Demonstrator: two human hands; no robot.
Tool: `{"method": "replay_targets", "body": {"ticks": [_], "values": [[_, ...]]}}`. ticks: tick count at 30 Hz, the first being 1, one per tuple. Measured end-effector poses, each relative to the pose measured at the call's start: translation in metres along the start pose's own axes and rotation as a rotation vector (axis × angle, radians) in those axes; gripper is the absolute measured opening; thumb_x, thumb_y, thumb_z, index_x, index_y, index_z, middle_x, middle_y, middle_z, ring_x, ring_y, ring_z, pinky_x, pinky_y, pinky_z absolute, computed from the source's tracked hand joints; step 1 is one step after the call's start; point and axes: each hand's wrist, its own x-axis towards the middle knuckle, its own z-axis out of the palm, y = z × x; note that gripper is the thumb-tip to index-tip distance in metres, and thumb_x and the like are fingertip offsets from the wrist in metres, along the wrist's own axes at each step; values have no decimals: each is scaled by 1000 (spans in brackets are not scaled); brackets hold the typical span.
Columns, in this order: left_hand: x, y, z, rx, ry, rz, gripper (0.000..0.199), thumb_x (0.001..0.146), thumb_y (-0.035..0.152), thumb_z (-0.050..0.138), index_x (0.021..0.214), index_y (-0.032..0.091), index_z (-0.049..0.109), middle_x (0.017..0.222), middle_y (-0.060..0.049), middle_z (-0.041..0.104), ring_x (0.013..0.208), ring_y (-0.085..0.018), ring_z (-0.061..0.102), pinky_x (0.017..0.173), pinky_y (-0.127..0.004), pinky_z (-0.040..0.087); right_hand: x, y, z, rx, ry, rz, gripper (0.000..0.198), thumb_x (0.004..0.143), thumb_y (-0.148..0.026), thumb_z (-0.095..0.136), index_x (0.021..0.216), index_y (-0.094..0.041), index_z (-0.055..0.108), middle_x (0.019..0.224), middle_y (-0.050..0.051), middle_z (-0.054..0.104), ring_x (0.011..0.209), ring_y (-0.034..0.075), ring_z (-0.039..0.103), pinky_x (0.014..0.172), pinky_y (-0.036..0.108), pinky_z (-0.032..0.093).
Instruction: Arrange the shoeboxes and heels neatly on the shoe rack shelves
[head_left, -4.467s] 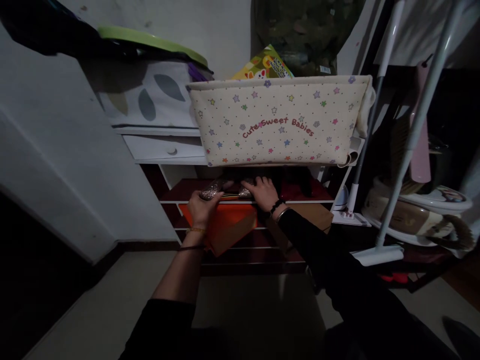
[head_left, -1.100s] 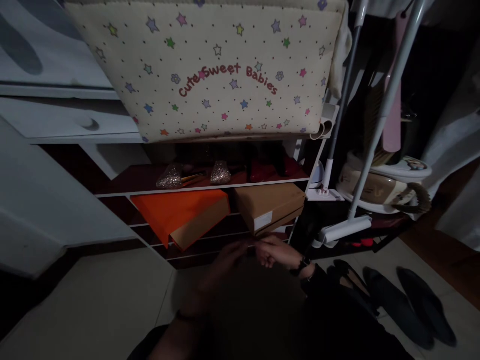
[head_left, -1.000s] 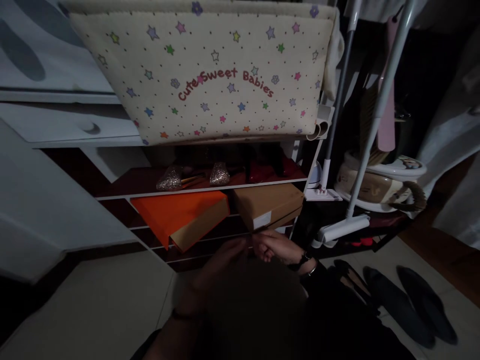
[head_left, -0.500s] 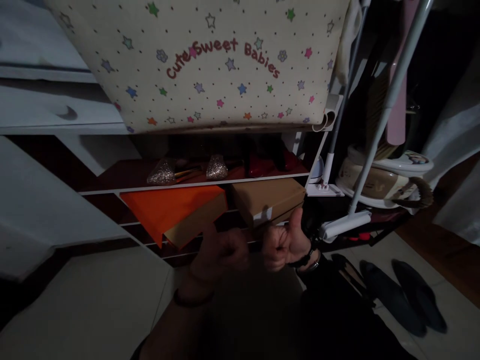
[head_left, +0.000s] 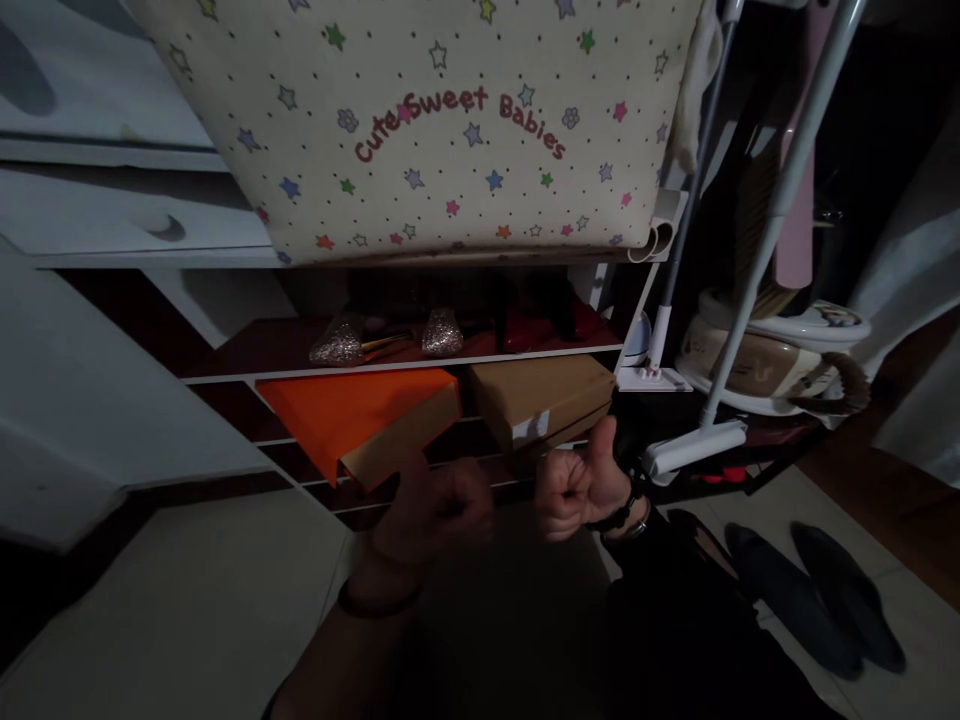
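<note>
My left hand (head_left: 442,505) is dim, its fingers curled inward, with no object visible in it. A dark band (head_left: 379,603) circles that wrist. Facing it across a gap, my right hand (head_left: 574,490) is closed in a fist with the thumb raised; nothing shows in it. Around the right wrist are dark and silvery bands (head_left: 628,520). Just beyond the left hand, an orange box (head_left: 352,410) sits tilted on a lower shelf. A brown cardboard box (head_left: 544,395) with a white label lies beyond the right hand. Neither hand visibly grips a box.
Glittery shoes (head_left: 442,333) and red shoes (head_left: 525,328) stand on the upper shelf (head_left: 247,345). A cream star-printed cloth (head_left: 465,200) hangs above. At right are a squeegee mop (head_left: 697,447), a pink-handled brush (head_left: 795,230), a lidded pot (head_left: 772,355) and dark shoes (head_left: 795,600) on the floor.
The view has shifted slightly, so the shelves and boxes appear a little further right. Both hands keep nearly the same closed pose and spacing.
</note>
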Motion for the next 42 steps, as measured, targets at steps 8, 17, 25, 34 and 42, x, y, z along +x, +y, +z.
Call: {"method": "replay_targets", "body": {"ticks": [8, 17, 25, 34, 42], "values": [[0, 6, 7, 11, 80, -43, 88, 74, 104, 15, 45, 22, 32, 37, 1, 23, 34, -9, 22, 42, -30, 13, -4, -3, -1, -66, 41, 1, 92, 67, -109, 7, 55, -24, 41, 43, -11, 21, 37, 6, 20, 39, 24, 19], [-5, -22, -31, 89, 876, -95, 62, 82, 52, 82, 55, 20, 36, 46, 8, 28, 43, -5, 24, 45, -22, 19, -12, -26, 18, -1307, 1236, -316, 30, 99, -48, 68, 89, -21, 63, 85, 2, 63, 83, 18, 58, 78, 30, 45], [-32, -67, -48, 71, 1098, -151, 60, 83, 57, 79, 54, 20, 41, 46, 6, 33, 42, -6, 30, 44, -23, 23, -48, -22, -23, -2071, 1075, -182, 56, 98, -50, 66, 143, -16, 56, 135, 20, 61, 131, 36, 56, 113, 54, 45], [-26, -74, -52, -298, 1282, -73, 19, 80, 18, 81, 94, 18, 68, 86, -3, 71, 73, -14, 68, 67, -25, 54, -50, 25, -66, -2361, 785, 285, 112, 69, -42, 98, 163, -28, 38, 174, 23, 24, 163, 46, 15, 123, 79, 15], [-44, -54, -78, -378, 1455, -51, 6, 92, 16, 59, 96, 20, 62, 111, -12, 71, 100, -22, 74, 92, -38, 59, -41, 46, -84, -2379, 767, 256, 87, 79, -34, 90, 156, -33, 51, 171, 21, 33, 160, 46, 23, 118, 85, 16]]}}
